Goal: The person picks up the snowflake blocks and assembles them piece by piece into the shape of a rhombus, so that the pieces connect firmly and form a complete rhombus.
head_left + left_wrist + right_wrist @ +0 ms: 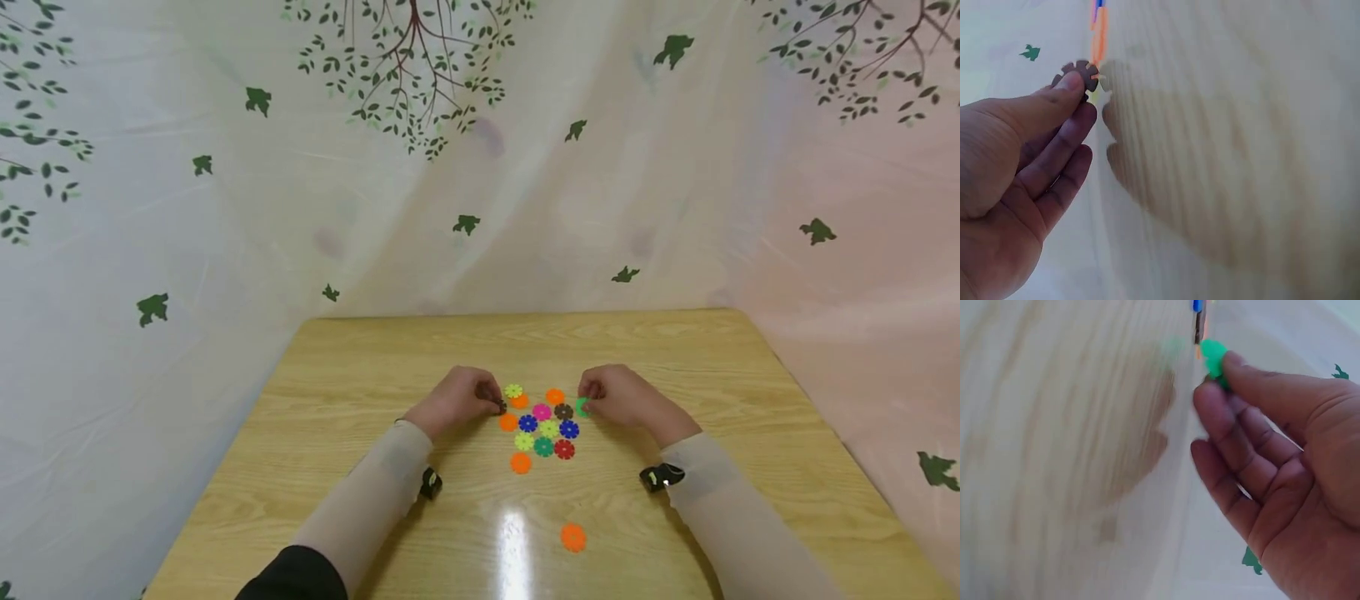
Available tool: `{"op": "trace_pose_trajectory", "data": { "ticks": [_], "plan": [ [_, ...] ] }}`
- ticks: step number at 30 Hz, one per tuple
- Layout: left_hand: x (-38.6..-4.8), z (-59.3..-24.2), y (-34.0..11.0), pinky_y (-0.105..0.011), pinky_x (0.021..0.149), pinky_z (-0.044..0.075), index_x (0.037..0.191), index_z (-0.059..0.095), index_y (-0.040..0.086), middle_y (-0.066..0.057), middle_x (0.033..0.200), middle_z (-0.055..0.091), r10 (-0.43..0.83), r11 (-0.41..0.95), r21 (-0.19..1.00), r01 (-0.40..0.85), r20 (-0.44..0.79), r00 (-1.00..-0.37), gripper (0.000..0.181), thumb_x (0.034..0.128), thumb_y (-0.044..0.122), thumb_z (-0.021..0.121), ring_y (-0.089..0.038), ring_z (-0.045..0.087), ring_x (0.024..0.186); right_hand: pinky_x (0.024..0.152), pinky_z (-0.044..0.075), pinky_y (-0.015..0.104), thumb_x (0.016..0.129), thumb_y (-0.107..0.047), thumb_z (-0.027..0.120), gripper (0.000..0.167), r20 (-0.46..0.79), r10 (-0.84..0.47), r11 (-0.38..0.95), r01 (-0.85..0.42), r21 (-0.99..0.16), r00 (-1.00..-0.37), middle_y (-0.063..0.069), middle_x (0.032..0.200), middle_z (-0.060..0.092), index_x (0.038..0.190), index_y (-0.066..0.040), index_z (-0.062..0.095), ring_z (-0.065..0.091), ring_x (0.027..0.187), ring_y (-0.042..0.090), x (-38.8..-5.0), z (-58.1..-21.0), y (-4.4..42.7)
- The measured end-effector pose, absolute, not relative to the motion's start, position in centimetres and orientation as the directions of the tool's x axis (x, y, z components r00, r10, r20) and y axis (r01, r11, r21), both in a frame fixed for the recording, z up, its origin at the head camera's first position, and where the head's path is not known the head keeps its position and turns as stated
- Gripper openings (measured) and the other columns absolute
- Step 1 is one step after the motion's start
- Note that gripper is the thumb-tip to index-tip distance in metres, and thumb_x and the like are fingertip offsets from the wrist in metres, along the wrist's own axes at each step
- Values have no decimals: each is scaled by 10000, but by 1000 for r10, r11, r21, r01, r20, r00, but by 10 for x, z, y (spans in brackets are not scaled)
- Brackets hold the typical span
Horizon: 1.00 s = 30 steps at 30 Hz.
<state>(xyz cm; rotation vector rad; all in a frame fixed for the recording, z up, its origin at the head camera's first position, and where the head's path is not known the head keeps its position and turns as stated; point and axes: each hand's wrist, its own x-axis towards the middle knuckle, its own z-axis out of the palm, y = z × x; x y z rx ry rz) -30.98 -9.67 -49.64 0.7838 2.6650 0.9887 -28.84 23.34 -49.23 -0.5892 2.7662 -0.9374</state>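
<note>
My left hand (457, 402) pinches a dark brown notched disc (502, 407) at the left side of a cluster of coloured discs. In the left wrist view the thumb of the hand (1029, 156) lies on the brown disc (1085, 75). On the cluster's right side my right hand (626, 402) holds a green disc (582, 407); the right wrist view shows this green disc (1214, 359) between thumb and forefinger of the hand (1272, 456). Between the hands lie a pink disc (542, 412), a brown disc (563, 412), a red disc (565, 449) and several others.
A single orange disc (573, 537) lies nearer the front of the wooden table (360, 358). Another orange disc (521, 463) sits just below the cluster. Behind the table hangs a pale cloth (375, 208) with leaf prints.
</note>
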Motion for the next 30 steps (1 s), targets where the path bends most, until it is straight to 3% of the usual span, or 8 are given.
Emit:
{"op": "trace_pose_trajectory", "data": {
  "ticks": [7, 15, 24, 30],
  "plan": [
    [-309, -496, -97, -258, 850, 594, 1013, 814, 173, 89, 966, 770, 469, 572, 737, 360, 67, -881, 90, 944, 116, 802, -68, 713, 898, 634, 573, 344, 975, -93, 751, 56, -30, -375, 578, -208, -789, -927, 43, 877, 712, 1024, -69, 763, 686, 783, 210, -290, -491, 231],
    [-305, -495, -93, -259, 831, 599, 987, 817, 206, 117, 941, 767, 419, 488, 803, 343, 129, -899, 43, 953, 187, 799, -73, 722, 895, 827, 629, 474, 990, -122, 749, 141, -27, -354, 401, -125, -907, -935, 120, 937, 739, 1074, -9, 745, 764, 893, 314, -291, -482, 213],
    [-301, -496, -81, -282, 794, 606, 980, 824, 162, 105, 918, 770, 415, 425, 806, 412, 231, -880, 38, 947, 175, 811, -69, 726, 857, 803, 627, 505, 1003, -143, 740, 220, -70, -305, 259, -12, -966, -950, 224, 975, 749, 1118, 45, 732, 760, 889, 410, -287, -481, 185],
    [-299, -498, -75, -279, 788, 603, 986, 825, 166, 115, 924, 777, 426, 408, 810, 421, 239, -873, 48, 949, 192, 806, -62, 724, 855, 794, 631, 501, 1010, -146, 730, 244, -98, -312, 203, 34, -979, -945, 197, 956, 770, 1131, 66, 720, 765, 884, 399, -287, -492, 178]
  ]
}}
